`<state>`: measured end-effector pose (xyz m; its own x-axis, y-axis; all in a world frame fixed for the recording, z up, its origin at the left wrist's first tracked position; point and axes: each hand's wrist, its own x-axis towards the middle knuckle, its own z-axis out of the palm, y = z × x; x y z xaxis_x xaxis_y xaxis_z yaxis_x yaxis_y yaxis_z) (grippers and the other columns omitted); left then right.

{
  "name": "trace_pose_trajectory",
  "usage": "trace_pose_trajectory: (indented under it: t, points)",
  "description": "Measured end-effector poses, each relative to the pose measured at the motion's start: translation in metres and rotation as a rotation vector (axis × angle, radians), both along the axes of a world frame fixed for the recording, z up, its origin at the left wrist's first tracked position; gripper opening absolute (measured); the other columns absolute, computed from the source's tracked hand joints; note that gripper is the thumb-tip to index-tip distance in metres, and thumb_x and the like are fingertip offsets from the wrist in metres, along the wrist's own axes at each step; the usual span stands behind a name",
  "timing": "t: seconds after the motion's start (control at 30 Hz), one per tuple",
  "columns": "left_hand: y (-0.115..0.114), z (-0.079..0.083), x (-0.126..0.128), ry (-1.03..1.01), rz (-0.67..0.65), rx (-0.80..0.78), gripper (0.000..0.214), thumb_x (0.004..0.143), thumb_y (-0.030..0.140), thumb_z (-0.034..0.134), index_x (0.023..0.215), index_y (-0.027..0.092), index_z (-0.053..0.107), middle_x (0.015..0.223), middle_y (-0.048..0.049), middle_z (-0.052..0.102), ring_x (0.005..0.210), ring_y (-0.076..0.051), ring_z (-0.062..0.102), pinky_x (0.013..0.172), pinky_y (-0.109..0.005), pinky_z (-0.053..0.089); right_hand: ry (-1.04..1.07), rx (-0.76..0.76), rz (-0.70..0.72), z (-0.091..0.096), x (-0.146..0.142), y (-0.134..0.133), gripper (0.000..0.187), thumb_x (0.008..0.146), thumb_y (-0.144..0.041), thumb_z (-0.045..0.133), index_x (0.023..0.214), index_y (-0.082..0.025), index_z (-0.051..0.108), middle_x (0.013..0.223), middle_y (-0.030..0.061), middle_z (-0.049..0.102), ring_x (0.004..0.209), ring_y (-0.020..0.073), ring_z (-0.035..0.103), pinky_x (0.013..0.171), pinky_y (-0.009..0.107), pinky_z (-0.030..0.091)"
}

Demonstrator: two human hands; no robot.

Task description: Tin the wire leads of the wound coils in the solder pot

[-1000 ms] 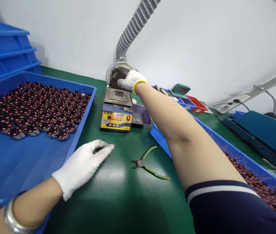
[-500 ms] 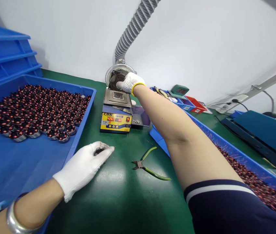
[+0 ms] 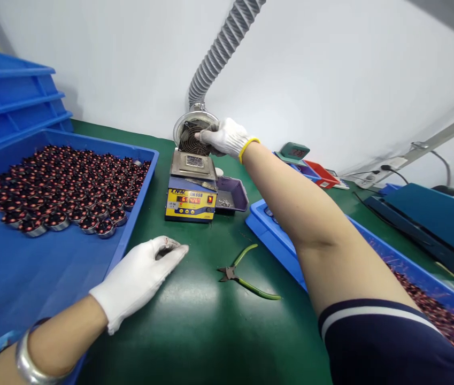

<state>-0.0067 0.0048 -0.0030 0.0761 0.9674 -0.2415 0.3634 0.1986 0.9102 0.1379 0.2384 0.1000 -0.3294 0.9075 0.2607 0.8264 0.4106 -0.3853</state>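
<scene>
My left grip (image 3: 142,275) curls over the bench (image 3: 210,342), contents hidden | my right grip (image 3: 227,138) bends before the fan grille (image 3: 189,141), can't tell what it grasps

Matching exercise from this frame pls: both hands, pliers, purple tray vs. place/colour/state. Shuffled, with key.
Things
1. Left hand
2. Pliers
3. Right hand
4. Purple tray

Places, colours, states
A. Glove with a yellow cuff edge
B. Beside the yellow-fronted machine
C. Glove with a plain white cuff
D. Handles spread, lying on the green table

Pairs: 1-C, 2-D, 3-A, 4-B
</scene>
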Motion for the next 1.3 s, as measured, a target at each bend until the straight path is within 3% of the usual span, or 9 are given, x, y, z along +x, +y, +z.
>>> trace_pose_trajectory:
  t: [0.17,0.3,0.43,0.6,1.07,1.3]
  points:
    - [-0.001,0.003,0.002,0.042,-0.014,0.007,0.034,0.077,0.054,0.05,0.084,0.025,0.067,0.084,-0.0004,0.069,0.078,-0.021,0.062,0.07,-0.028,0.044,0.33,-0.193,0.2,-0.005,0.011,-0.019,0.027,0.076,-0.036,0.062,0.092,-0.013,0.064,0.064,0.0009,0.057,0.055,0.0096,0.053,0.054,0.025,0.047]
    - [-0.002,0.004,0.003,0.043,-0.024,0.018,0.034,0.077,0.054,0.05,0.084,0.025,0.067,0.084,-0.0011,0.069,0.078,-0.021,0.061,0.07,-0.028,0.043,0.41,-0.236,0.326,-0.011,0.015,-0.019,0.03,0.073,-0.025,0.065,0.101,-0.015,0.064,0.07,0.0011,0.06,0.055,0.0086,0.052,0.053,0.024,0.047]
    - [-0.003,0.004,0.003,0.061,-0.022,0.03,0.035,0.077,0.055,0.05,0.083,0.025,0.067,0.082,-0.0012,0.068,0.076,-0.021,0.061,0.069,-0.029,0.043,0.29,-0.098,0.265,-0.018,0.014,-0.009,0.038,0.069,-0.022,0.066,0.107,-0.017,0.063,0.089,0.003,0.064,0.071,0.0121,0.059,0.066,0.028,0.051]
    - [-0.003,0.005,0.003,0.091,-0.051,-0.016,0.039,0.079,0.058,0.046,0.087,0.025,0.065,0.087,0.0005,0.068,0.081,-0.021,0.059,0.075,-0.029,0.042,0.072,0.068,0.2,-0.027,0.01,-0.002,0.045,0.068,-0.025,0.066,0.112,-0.019,0.062,0.103,0.0027,0.064,0.093,0.0169,0.059,0.086,0.034,0.046]
    - [-0.003,0.007,0.002,0.108,-0.071,-0.054,0.037,0.082,0.056,0.043,0.093,0.027,0.062,0.093,0.0028,0.067,0.086,-0.018,0.058,0.081,-0.028,0.04,-0.023,0.072,0.184,-0.039,0.003,0.0,0.044,0.066,-0.025,0.068,0.109,-0.02,0.063,0.095,0.0003,0.065,0.092,0.0172,0.06,0.083,0.032,0.048]
    - [-0.003,0.008,0.002,0.143,-0.067,-0.046,0.036,0.081,0.056,0.044,0.091,0.027,0.063,0.093,0.0037,0.067,0.088,-0.018,0.059,0.081,-0.027,0.041,0.204,0.014,0.209,-0.028,0.016,0.002,0.047,0.065,-0.022,0.07,0.111,-0.016,0.062,0.101,0.0018,0.063,0.094,0.0172,0.058,0.088,0.036,0.046]
